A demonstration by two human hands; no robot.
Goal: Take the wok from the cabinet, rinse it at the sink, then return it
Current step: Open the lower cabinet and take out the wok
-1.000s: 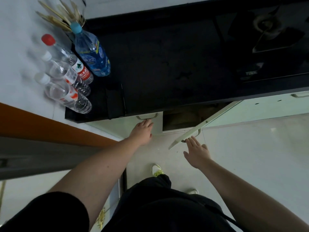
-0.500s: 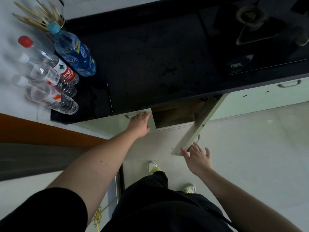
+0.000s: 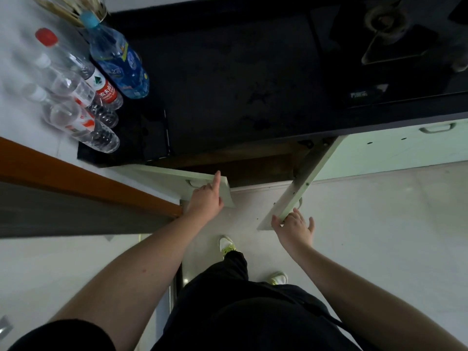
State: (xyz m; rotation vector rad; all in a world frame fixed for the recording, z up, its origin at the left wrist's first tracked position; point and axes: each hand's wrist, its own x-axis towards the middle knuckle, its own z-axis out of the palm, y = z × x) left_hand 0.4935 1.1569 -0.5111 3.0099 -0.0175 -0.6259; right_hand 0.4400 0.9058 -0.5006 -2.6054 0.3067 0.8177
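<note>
Below the black countertop a pale green base cabinet stands with both doors swung out. My left hand grips the left cabinet door at its handle, index finger lying along the top edge. My right hand touches the outer corner of the right cabinet door, fingers spread, by its handle. The cabinet's inside is dark; no wok shows in it.
Several water bottles stand at the counter's left end beside a holder of chopsticks. A black gas hob is at the right. A brown door frame runs at the left. My feet stand on pale floor tiles.
Both cabinet doors have swung wider open. My left hand pulled the left door out from shut; my right hand followed the right door outward.
</note>
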